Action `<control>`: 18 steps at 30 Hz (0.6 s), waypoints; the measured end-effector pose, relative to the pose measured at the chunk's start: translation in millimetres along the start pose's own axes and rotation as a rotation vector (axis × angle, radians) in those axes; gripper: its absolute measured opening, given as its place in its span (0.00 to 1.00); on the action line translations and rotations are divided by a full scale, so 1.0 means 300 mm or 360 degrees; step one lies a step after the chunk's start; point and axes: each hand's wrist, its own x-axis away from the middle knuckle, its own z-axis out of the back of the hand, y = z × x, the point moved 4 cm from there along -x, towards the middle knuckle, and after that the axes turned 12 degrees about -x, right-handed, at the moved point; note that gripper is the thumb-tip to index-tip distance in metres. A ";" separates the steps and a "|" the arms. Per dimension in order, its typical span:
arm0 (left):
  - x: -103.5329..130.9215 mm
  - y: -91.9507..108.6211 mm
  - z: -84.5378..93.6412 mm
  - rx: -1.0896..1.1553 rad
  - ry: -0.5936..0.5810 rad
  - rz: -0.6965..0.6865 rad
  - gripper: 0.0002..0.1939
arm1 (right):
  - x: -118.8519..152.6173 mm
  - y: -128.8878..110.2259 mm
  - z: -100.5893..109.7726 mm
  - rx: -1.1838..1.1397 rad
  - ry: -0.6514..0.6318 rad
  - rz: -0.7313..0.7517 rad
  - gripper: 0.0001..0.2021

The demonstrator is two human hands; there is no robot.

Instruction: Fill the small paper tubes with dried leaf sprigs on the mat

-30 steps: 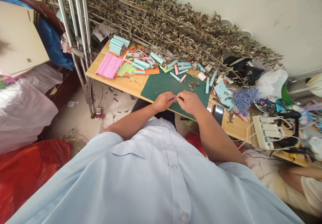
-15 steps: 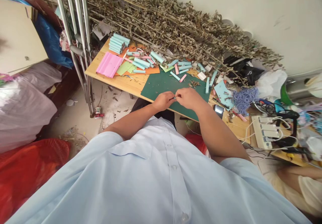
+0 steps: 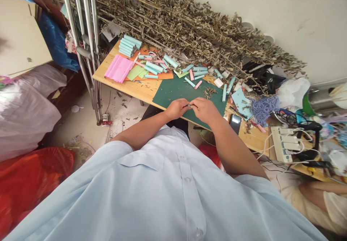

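Note:
My left hand (image 3: 175, 108) and my right hand (image 3: 204, 109) meet at the front edge of the green mat (image 3: 173, 90). Both are closed, fingertips pinched together around something small and pale between them, too small to name. Several light blue paper rolls (image 3: 154, 67) and a few pink ones (image 3: 198, 84) lie behind the hands. A pile of dried plant bits (image 3: 208, 92) rests on the mat behind my right hand. Pink folded paper (image 3: 118, 68) lies on the table's left part.
Dried plant stalks (image 3: 173, 20) stretch along the back of the table. Metal crutches (image 3: 86, 49) stand at the left. To the right are a phone (image 3: 235, 122), purple yarn (image 3: 264, 108) and a power strip (image 3: 281, 144) with cables. Another person's arm (image 3: 316, 196) shows at lower right.
My right hand has turned slightly, its fingers still pinched beside my left hand's fingertips. My left hand has hardly moved. The view has shifted a little.

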 end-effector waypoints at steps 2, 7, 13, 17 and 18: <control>0.000 0.001 0.001 0.0008 0.0004 0.0001 0.21 | 0.002 -0.005 -0.002 0.0002 -0.0005 0.0036 0.13; 0.004 -0.004 -0.004 0.0004 0.0031 -0.0026 0.20 | -0.002 -0.002 0.007 0.0006 0.0051 -0.0070 0.10; 0.005 -0.001 -0.001 0.0013 0.0021 -0.0014 0.20 | -0.014 -0.002 0.009 0.0074 -0.0015 -0.0096 0.08; 0.002 0.008 0.008 0.0020 0.0005 -0.0002 0.19 | -0.011 -0.011 0.006 0.0062 -0.0101 0.0001 0.11; 0.001 0.010 0.010 0.0023 0.0001 -0.0005 0.19 | -0.010 -0.012 0.005 0.0070 -0.0120 0.0002 0.12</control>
